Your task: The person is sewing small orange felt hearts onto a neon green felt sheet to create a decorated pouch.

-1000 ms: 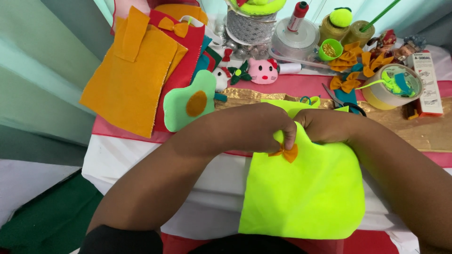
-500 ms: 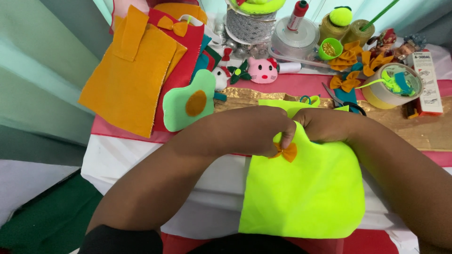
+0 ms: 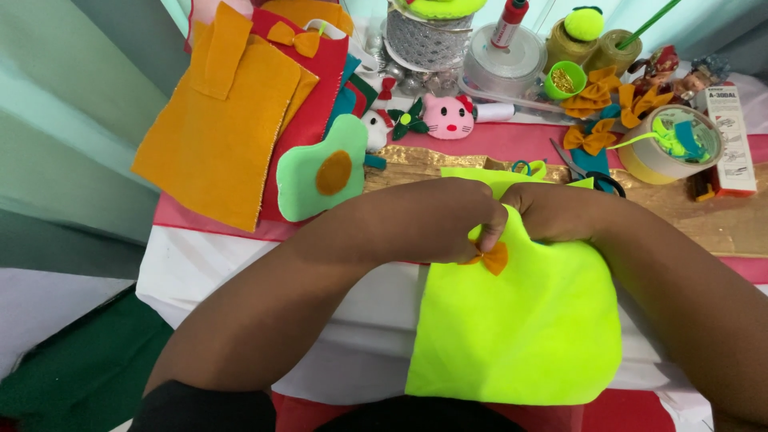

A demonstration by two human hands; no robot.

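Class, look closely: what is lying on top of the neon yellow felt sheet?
A small orange felt bow lies on the neon yellow felt sheet, pinched by the left hand; the right hand covers its top edge.

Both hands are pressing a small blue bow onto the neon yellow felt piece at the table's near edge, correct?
Not quite: the bow is orange, not blue, as the head view shows. The rest holds: the left hand and right hand meet over it on the neon yellow felt piece at the table's near edge.

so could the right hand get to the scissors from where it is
Probably yes. The right hand rests on the neon yellow felt, and the scissors lie on the table just beyond its knuckles with nothing between them. It would first have to let go of the felt.
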